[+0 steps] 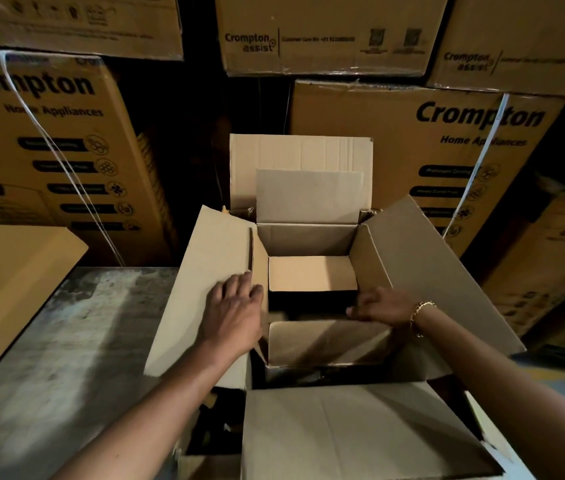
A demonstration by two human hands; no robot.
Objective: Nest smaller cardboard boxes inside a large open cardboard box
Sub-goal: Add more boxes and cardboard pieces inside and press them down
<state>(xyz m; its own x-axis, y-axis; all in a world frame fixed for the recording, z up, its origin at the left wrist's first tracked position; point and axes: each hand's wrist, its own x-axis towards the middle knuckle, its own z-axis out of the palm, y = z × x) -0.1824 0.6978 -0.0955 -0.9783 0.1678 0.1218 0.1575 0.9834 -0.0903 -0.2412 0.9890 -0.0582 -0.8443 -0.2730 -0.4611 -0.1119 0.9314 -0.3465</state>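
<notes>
A large open cardboard box (360,434) stands in front of me, its flaps spread outward. Inside it sits a smaller open cardboard box (308,237) with its far flap upright and a near flap (322,341) folded inward. My left hand (232,313) lies with straight fingers on the left flap (204,271), at the smaller box's left wall. My right hand (381,308) reaches in from the right, its fingers at the smaller box's right wall; whether they curl round the edge is hidden. The bottom of the smaller box is dark.
Stacked printed appliance cartons (412,140) fill the wall behind and to both sides. Another brown carton (7,278) stands at the left. A worn grey floor (66,358) shows to the left of the large box.
</notes>
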